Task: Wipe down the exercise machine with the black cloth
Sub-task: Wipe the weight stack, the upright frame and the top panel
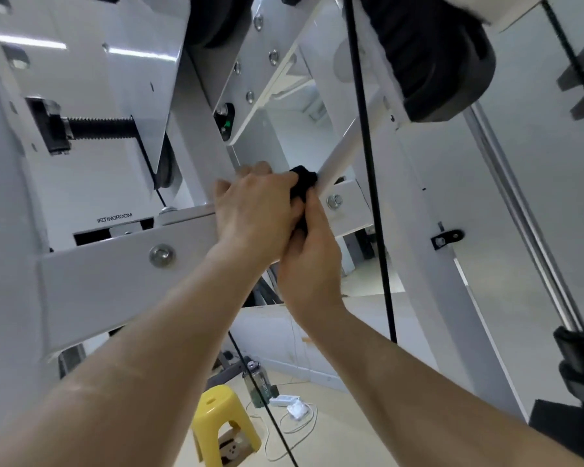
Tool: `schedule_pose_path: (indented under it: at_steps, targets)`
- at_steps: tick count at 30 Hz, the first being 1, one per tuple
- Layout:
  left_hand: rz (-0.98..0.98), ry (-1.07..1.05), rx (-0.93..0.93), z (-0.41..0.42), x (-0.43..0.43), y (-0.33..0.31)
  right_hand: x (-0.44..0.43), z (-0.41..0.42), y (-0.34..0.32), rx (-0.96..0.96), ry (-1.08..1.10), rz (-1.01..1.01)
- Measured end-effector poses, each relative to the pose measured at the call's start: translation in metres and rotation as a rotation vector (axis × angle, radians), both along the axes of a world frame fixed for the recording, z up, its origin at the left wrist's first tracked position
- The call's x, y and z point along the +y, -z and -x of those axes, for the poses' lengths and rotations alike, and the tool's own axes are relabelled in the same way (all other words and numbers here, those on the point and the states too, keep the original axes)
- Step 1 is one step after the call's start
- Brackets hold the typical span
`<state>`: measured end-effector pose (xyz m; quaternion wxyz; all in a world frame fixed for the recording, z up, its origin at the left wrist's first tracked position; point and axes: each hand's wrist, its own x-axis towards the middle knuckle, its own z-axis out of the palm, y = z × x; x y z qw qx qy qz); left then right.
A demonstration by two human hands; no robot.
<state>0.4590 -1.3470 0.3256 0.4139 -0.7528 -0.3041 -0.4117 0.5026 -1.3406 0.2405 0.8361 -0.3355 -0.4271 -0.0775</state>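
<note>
Bolts stick out of the white crossbar (115,264) of the exercise machine (91,96), and one bolt (162,255) could scrape an arm reaching past. The left hand (253,210) is curled tight over one part of the black cloth (302,183), pressing it where the bars meet. The right hand (309,261) squeezes the lower part of the cloth. Both hands crowd one small spot, so the cloth could slip out and drop. Just right, a black cable (368,163) hangs close and could snag a finger
</note>
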Motion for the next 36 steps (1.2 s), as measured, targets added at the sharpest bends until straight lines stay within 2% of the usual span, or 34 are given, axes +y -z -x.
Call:
schedule_pose_path:
  at_steps: [3,6,9,14,17,21,23,25,29,31,33,34,36]
  targets:
    - [-0.04,-0.052,0.217,0.001,-0.01,0.013,-0.004,0.007,0.02,0.103,-0.106,-0.034]
    - [-0.096,-0.061,0.291,0.022,-0.012,0.029,-0.008,0.022,0.045,-0.054,0.023,0.043]
    - [-0.165,-0.012,0.122,0.069,-0.014,0.027,-0.013,0.04,0.044,-0.281,0.239,0.101]
    - [-0.161,-0.094,-0.132,0.134,-0.031,0.028,-0.037,0.076,0.009,-0.545,0.16,0.08]
    - [-0.104,-0.234,-0.105,0.139,-0.041,0.041,-0.044,0.077,-0.001,-0.574,0.094,0.137]
    - [-0.105,-0.368,-0.098,0.116,-0.06,0.046,-0.038,0.067,-0.005,-0.424,-0.155,0.124]
    - [0.007,-0.387,-0.06,0.106,-0.067,0.04,-0.034,0.061,-0.002,-0.428,-0.265,0.092]
    - [0.11,-0.439,-0.056,0.105,-0.079,0.036,-0.039,0.062,0.003,-0.473,-0.292,0.102]
    - [-0.019,-0.374,-0.223,0.146,-0.073,0.052,-0.058,0.102,0.008,-0.57,-0.287,0.042]
    - [-0.025,-0.478,-0.23,0.196,-0.051,0.07,-0.061,0.133,0.016,-0.684,-0.262,0.047]
    - [0.096,-0.472,-0.215,0.249,-0.034,0.094,-0.065,0.159,0.03,-0.775,-0.224,0.062]
    - [0.208,-0.532,-0.192,0.268,-0.042,0.102,-0.069,0.17,0.038,-0.822,-0.216,0.081]
    - [0.291,-0.62,-0.096,0.281,-0.069,0.109,-0.08,0.179,0.048,-0.905,-0.209,0.114]
